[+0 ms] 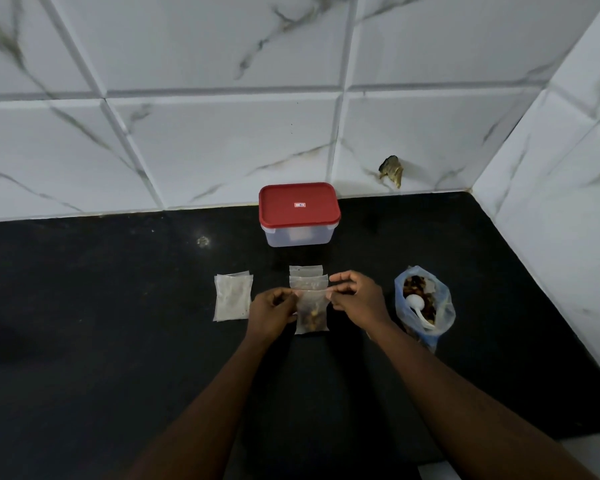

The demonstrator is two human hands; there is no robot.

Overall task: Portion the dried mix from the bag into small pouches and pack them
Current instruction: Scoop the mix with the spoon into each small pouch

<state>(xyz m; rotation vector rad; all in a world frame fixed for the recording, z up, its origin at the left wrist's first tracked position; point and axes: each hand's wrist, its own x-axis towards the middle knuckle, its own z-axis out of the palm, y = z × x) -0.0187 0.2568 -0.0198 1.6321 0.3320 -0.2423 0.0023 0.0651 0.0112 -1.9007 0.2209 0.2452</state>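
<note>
Pinching the mouth strip of the small pouch, both grips are clamped on it: the left grip on its left corner and the right grip on its right, finger and thumb closed on the plastic. The pouch is mid-tabletop, between the flat pouches and the open bag with its white spoon.

My worry is the seal. A crumb caught in the strip, or a pull outward on the corners, would leave a gap, and the mix would leak once the pouch is packed. The bag stands close by my right forearm, so a careless sweep could tip it.

The pouch's long axis runs away from me, mouth toward the red-lidded box. The mix has settled at the near end.
</note>
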